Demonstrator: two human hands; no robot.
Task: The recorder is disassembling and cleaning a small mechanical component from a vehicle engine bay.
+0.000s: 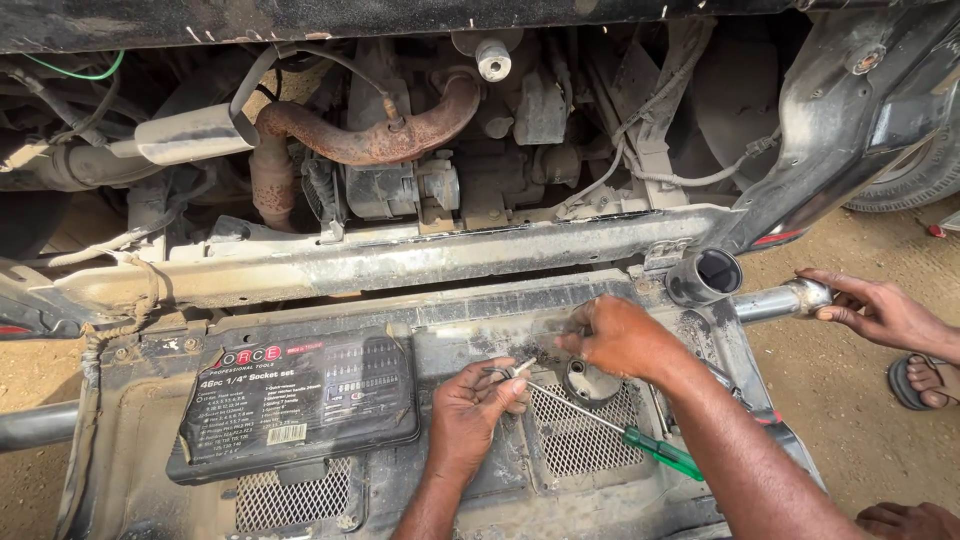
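Note:
My left hand (470, 410) is closed around a small metal part with a wire loop (508, 372), held over the dusty black bumper panel (470, 335). A green-handled screwdriver (660, 455) lies on the mesh grille (575, 445), its shaft tip pointing towards my left hand. My right hand (620, 335) rests on the panel just above a round fitting (590, 380). Its fingertips are bunched against the surface, and anything they pinch is hidden.
A closed black socket-set case (300, 400) lies on the panel at the left. Behind are a rusty exhaust pipe (380, 140) and a black round tube (705, 275). Another person's hand (880, 310) grips a metal bar end (800, 297); their sandalled foot (925, 380) stands on sand.

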